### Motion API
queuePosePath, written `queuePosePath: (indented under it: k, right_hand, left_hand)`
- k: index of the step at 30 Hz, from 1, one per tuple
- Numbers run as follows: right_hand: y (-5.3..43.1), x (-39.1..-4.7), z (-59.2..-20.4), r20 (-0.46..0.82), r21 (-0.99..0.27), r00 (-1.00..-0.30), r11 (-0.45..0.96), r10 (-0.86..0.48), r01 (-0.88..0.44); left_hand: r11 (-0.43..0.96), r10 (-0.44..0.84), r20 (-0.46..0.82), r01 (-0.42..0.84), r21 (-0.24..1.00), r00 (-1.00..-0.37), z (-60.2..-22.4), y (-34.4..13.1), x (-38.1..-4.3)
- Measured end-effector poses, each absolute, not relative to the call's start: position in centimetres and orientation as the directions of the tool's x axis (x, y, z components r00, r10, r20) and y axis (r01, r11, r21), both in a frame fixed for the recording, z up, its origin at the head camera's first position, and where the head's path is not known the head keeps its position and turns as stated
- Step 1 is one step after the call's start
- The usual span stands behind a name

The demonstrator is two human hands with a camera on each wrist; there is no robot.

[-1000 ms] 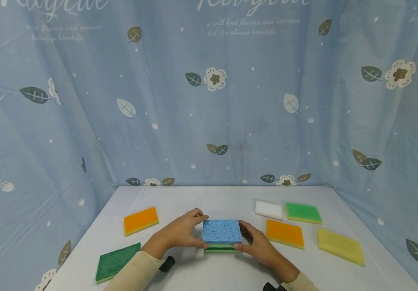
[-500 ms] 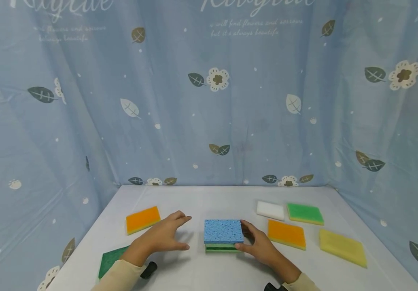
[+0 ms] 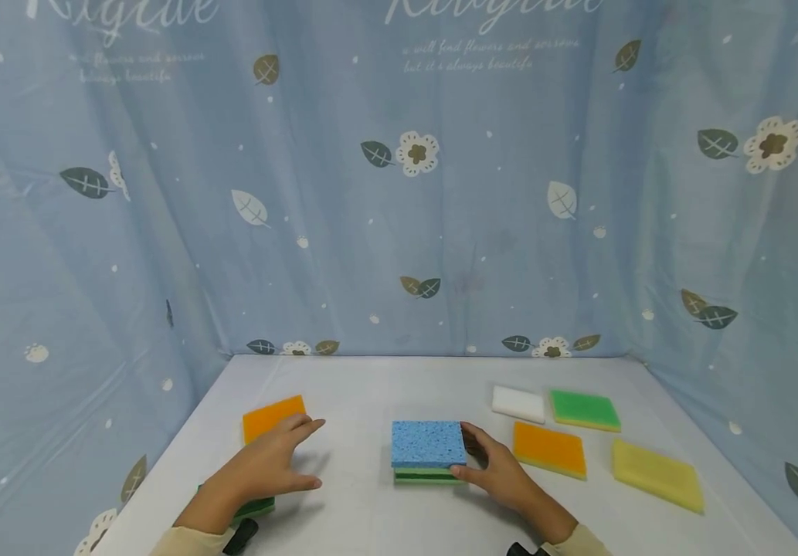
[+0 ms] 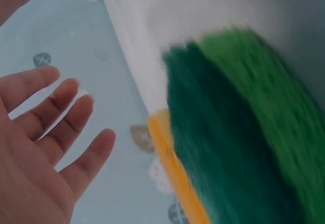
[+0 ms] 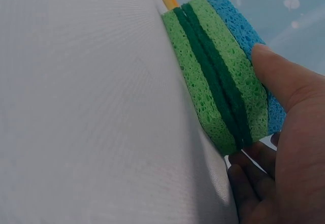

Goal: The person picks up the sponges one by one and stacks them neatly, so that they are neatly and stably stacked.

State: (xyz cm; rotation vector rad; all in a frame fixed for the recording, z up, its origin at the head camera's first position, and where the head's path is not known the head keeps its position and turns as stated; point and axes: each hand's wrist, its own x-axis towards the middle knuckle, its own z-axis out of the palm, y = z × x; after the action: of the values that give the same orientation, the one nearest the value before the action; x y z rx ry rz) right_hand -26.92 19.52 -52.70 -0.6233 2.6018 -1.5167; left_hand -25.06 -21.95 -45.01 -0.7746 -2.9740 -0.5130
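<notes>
In the middle of the white table stands a stack, a blue sponge (image 3: 428, 444) over two green sponges (image 5: 231, 61) whose dark green scouring faces meet. My right hand (image 3: 503, 477) holds the stack at its right end, thumb at the front corner and fingers round behind. To the left, my left hand (image 3: 266, 462) hovers with fingers spread and nothing in them. It partly covers a dark green sponge (image 4: 218, 132) and the lower edge of an orange sponge (image 3: 273, 415) in the head view.
Right of the stack lie a white sponge (image 3: 518, 403), a green sponge (image 3: 585, 409), another orange sponge (image 3: 549, 449) and a yellow sponge (image 3: 657, 475). A blue patterned curtain (image 3: 343, 232) hangs round the back and sides of the table (image 3: 364, 386).
My left hand has left the stack's left side and moved left, over the dark green sponge. My right hand has stayed on the stack.
</notes>
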Motion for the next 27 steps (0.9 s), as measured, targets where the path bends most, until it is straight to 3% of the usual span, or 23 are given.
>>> queuePosePath:
  k: [7, 16, 27]
  right_hand:
    - [19.6, -27.0, -52.6, 0.141, -0.849, -0.916, 0.429, -0.376, -0.307]
    - [19.4, -26.8, -52.6, 0.142, -0.852, -0.915, 0.425, -0.378, -0.307]
    - [19.4, -26.8, -52.4, 0.129, -0.849, -0.924, 0.442, -0.359, -0.290]
  left_hand:
    - [0.862, 0.383, 0.072, 0.384, 0.332, -0.921, -44.7, -24.3, -24.4]
    - [0.906, 0.258, -0.068, 0.217, 0.364, -0.964, -45.1, -28.6, -23.4]
    - [0.891, 0.285, -0.176, 0.193, 0.410, -0.942, -46.1, -31.7, -23.1]
